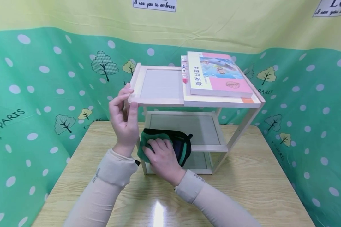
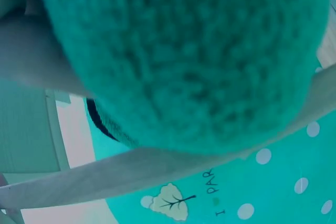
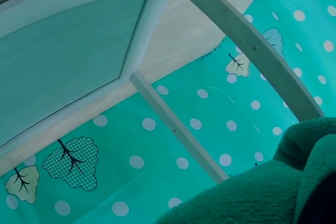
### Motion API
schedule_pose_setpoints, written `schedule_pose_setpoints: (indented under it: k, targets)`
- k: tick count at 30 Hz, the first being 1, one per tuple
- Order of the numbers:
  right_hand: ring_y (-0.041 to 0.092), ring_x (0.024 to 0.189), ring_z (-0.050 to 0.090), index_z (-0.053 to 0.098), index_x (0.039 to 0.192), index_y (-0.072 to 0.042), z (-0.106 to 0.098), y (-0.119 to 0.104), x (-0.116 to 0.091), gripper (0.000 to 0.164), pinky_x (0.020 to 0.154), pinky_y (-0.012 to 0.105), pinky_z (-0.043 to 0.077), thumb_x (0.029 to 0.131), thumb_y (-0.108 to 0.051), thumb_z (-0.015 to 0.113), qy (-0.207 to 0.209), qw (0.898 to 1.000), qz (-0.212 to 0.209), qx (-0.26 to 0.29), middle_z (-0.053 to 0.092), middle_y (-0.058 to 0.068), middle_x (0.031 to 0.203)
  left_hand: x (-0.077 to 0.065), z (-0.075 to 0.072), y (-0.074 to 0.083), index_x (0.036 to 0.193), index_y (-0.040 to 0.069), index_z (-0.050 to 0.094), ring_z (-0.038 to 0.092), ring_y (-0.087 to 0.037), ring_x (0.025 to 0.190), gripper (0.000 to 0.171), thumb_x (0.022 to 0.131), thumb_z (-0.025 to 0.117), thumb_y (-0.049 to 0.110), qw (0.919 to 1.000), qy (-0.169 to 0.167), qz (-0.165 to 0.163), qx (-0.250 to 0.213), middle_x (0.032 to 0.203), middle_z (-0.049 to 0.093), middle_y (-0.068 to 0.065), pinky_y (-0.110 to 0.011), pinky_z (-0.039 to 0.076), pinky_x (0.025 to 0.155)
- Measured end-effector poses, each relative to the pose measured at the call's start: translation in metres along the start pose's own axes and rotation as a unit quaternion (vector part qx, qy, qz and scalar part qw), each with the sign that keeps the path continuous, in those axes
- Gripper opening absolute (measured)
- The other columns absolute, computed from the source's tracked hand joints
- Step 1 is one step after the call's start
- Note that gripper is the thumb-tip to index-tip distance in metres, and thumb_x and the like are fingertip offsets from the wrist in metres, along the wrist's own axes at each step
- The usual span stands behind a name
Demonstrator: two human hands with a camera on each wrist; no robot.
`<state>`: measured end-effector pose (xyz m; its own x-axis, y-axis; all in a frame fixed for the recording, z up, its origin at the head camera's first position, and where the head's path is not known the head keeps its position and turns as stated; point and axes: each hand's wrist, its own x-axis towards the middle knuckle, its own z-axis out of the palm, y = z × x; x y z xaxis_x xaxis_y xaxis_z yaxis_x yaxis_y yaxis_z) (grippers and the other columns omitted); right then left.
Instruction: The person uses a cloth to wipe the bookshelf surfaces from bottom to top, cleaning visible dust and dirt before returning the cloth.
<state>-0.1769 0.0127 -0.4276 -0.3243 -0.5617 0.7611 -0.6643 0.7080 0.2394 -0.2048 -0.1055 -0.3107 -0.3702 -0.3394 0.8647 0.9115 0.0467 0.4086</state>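
Gripping | left hand (image 1: 125,121) curled: shelf (image 1: 162,85) | right hand (image 1: 165,159) curled: green cloth (image 1: 146,137) | backdrop (image 1: 28,104): "PARIS" | sign (image 1: 154,5): "I see you to embrace"

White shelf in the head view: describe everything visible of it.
The white shelf has three tiers, grey panels in pale frames, joined by slim wood-like legs. It stands upright on the table. Books lie flat on its top right. The left hand grips its upper left corner; a green cloth partly hides its lower tiers.
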Motion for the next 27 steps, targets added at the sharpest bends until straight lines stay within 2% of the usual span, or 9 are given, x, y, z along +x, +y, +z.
schedule_pose_setpoints:
  k: [4, 9, 18, 22, 27]
  targets:
    - [0.020, 0.096, 0.061, 0.068, 0.101, -0.019, -0.002, 0.001, -0.001, 0.020, 0.080, 0.033, 0.050, 0.081, -0.015, 0.066, -0.011, 1.000, 0.002, 0.003, 0.066, 0.002, 0.108, 0.001, -0.003, 0.001, 0.110, -0.011, 0.050, 0.051, -0.031, 0.134, 0.023, 0.094, 0.055, 0.004, 0.9998, -0.009, -0.003, 0.019, 0.121, 0.064, 0.000, -0.045, 0.045, 0.113]
    - [0.020, 0.095, 0.061, 0.068, 0.100, -0.019, -0.006, 0.004, -0.003, 0.024, 0.080, 0.033, 0.051, 0.076, -0.015, 0.072, -0.010, 1.000, 0.004, 0.014, 0.066, 0.002, 0.107, 0.003, -0.007, 0.001, 0.109, -0.015, 0.048, 0.052, -0.032, 0.133, 0.030, 0.097, 0.056, 0.012, 0.9986, -0.024, 0.004, 0.047, 0.121, 0.065, 0.003, -0.032, 0.053, 0.098]
    - [0.020, 0.100, 0.062, 0.069, 0.103, -0.020, -0.012, 0.008, -0.006, 0.025, 0.084, 0.035, 0.052, 0.078, -0.018, 0.074, -0.046, 0.998, 0.017, 0.034, 0.067, 0.002, 0.111, 0.006, -0.010, 0.001, 0.107, -0.015, 0.050, 0.055, -0.032, 0.130, 0.040, 0.097, 0.059, 0.023, 0.9973, -0.029, 0.023, 0.063, 0.119, 0.067, 0.006, -0.025, 0.053, 0.087]
    - [0.021, 0.100, 0.062, 0.069, 0.101, -0.020, -0.014, 0.010, -0.007, 0.025, 0.082, 0.034, 0.052, 0.078, -0.015, 0.073, -0.044, 0.998, 0.021, 0.037, 0.067, 0.002, 0.110, 0.007, -0.011, 0.000, 0.105, -0.015, 0.051, 0.056, -0.031, 0.130, 0.041, 0.097, 0.059, 0.025, 0.9965, -0.035, 0.032, 0.069, 0.118, 0.067, 0.009, -0.020, 0.050, 0.077]
    - [0.021, 0.099, 0.062, 0.069, 0.101, -0.020, -0.014, 0.010, -0.007, 0.024, 0.080, 0.034, 0.053, 0.078, -0.010, 0.070, -0.041, 0.998, 0.015, 0.037, 0.067, 0.003, 0.109, 0.008, -0.013, -0.001, 0.103, -0.015, 0.051, 0.057, -0.030, 0.128, 0.044, 0.098, 0.059, 0.028, 0.9958, -0.040, 0.040, 0.071, 0.118, 0.067, 0.010, -0.020, 0.050, 0.077]
